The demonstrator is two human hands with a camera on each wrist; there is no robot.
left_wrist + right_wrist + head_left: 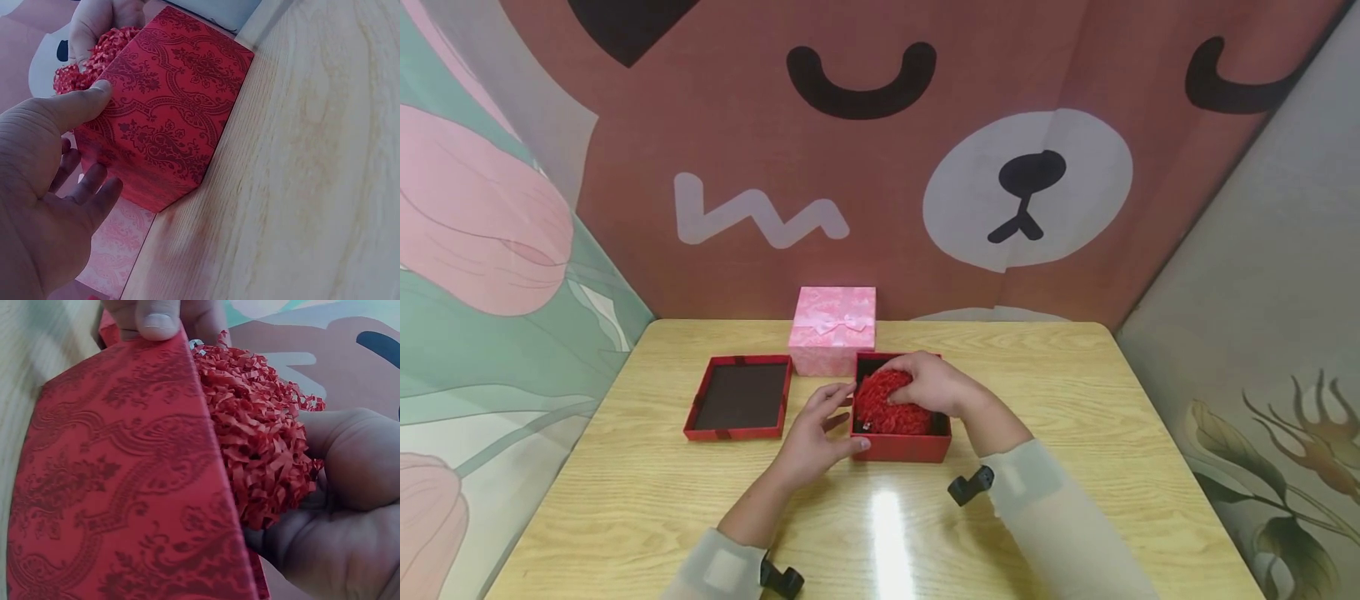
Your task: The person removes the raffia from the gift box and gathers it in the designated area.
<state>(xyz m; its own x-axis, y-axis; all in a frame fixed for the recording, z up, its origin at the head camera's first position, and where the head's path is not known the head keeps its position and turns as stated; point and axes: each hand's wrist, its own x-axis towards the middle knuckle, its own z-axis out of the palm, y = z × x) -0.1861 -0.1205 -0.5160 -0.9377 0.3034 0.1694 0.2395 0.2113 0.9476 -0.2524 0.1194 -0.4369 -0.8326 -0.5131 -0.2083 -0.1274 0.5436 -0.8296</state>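
Observation:
My right hand (928, 383) grips a thick clump of red crinkled paper shreds (880, 396) in the mouth of a red gift box (902, 448). In the right wrist view the shreds (256, 431) bulge above the box's rim, thumb and fingers on either side of them. My left hand (808, 442) holds the box's front left corner. Its thumb (87, 103) presses the front wall at the top edge, and other fingers lie along the left side. Dark swirling patterns cover the box walls (181, 94). Most of the dark inside is hidden by the shreds and right hand.
The red box's lid (737, 398) lies upturned on the table to the left, dark inside. Right behind the red box stands a pink box (833, 321) with a bow. The wood-grain table (1060, 500) meets a bear-printed cloth (737, 275) at the back.

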